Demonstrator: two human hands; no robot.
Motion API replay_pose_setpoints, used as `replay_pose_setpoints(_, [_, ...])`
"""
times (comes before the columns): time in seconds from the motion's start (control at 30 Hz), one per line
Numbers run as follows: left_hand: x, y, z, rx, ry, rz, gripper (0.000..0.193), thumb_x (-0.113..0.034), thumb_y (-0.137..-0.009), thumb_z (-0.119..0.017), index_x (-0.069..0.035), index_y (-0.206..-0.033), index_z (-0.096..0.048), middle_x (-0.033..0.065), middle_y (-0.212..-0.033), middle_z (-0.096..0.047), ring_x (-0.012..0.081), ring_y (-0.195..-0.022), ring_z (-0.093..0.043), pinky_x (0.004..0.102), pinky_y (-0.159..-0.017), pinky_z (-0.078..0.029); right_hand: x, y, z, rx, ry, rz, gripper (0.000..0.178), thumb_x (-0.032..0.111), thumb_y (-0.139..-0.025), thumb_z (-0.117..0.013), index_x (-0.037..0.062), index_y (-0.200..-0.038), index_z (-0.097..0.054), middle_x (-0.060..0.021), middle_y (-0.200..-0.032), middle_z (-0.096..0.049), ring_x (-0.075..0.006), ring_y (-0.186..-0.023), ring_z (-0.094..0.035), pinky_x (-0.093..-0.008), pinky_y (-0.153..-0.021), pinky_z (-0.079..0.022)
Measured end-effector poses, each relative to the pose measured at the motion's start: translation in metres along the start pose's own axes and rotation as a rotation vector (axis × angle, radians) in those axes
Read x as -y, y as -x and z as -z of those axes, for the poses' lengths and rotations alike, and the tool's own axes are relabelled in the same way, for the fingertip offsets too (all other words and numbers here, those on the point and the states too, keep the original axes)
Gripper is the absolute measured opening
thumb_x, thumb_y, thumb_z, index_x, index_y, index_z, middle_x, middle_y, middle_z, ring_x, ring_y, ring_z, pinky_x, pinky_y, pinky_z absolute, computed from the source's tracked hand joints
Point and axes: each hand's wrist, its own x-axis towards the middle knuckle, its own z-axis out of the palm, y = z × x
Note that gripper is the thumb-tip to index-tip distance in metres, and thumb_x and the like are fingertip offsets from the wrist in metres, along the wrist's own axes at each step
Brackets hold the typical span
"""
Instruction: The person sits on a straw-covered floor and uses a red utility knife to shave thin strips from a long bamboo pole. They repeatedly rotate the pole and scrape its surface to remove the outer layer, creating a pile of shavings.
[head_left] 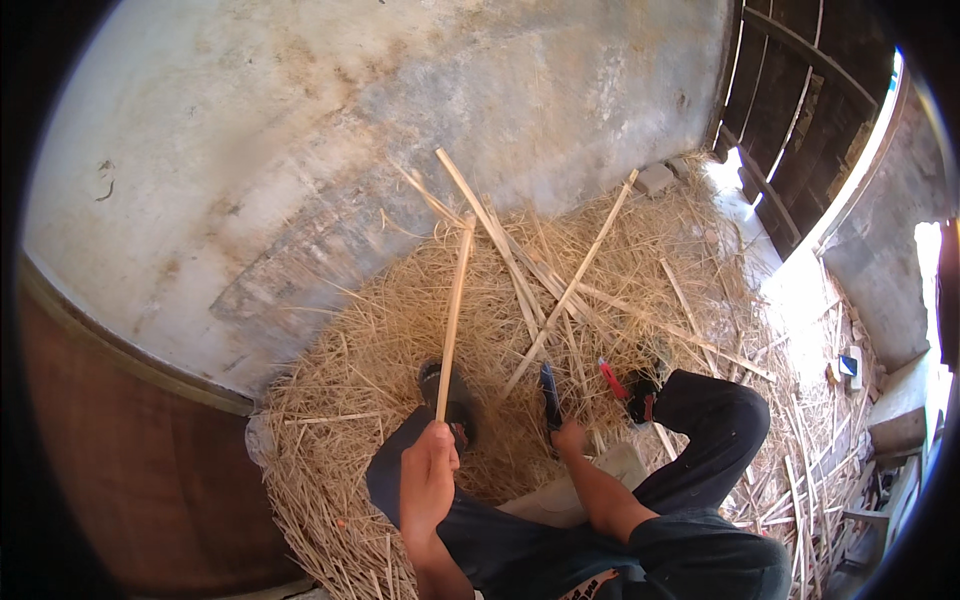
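Note:
My left hand [428, 475] is closed around the lower end of a long pale bamboo strip [457, 320]. The strip rises almost upright in front of the wall, its far end near other strips. My right hand [569, 438] is closed, slightly blurred, on a dark knife [550, 395] whose blade points away from me. Strip and knife are apart. Several loose bamboo strips [585, 265] lie crossed on the shavings ahead. Near my right foot lies a slim red object [610, 379], its kind unclear.
Pale shavings [340, 410] cover the floor around my legs. A stained wall [400, 120] stands ahead, with a brown panel [140, 450] at left. Slatted dark boards [810, 90] and a brick [655, 179] are at far right. A small blue-and-white object [849, 367] lies right.

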Motion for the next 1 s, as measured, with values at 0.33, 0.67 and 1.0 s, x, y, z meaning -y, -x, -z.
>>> replay_pose_setpoints(0.33, [-0.022,0.0,-0.017,-0.133,-0.155,-0.048,0.047,-0.044,-0.114,-0.057,-0.004,-0.089,-0.063,-0.0022,-0.063,-0.046,0.0052,-0.058,-0.04,0.0296,-0.053,-0.031,0.011,0.04,-0.034,-0.574,0.156,0.506,0.022,0.014,-0.089,-0.075,0.0133,-0.111,-0.076,-0.0175,-0.14,-0.053,-0.0404,-0.121,-0.064,-0.0512,-0.095,-0.056])
replay_pose_setpoints(0.67, [-0.042,-0.001,-0.029,-0.142,-0.243,-0.159,0.041,-0.036,-0.109,-0.069,-0.001,-0.09,-0.061,0.0078,-0.058,-0.05,0.011,-0.049,-0.044,0.0333,-0.047,-0.035,-0.03,-0.034,-0.053,-0.03,0.291,0.383,0.042,0.035,-0.095,-0.076,0.0166,-0.133,-0.077,-0.0162,-0.119,-0.077,-0.0386,-0.109,-0.073,-0.0524,-0.101,-0.058])
replay_pose_setpoints(1.0, [-0.038,0.003,-0.031,-0.087,-0.24,-0.129,0.041,-0.037,-0.109,-0.068,0.0,-0.092,-0.059,0.0154,-0.06,-0.053,0.0227,-0.046,-0.051,0.036,-0.047,-0.037,-0.006,0.003,-0.005,-0.045,0.278,0.366,0.031,0.029,-0.096,-0.069,0.0174,-0.122,-0.083,-0.0135,-0.112,-0.079,-0.0333,-0.1,-0.075,-0.0494,-0.091,-0.06])
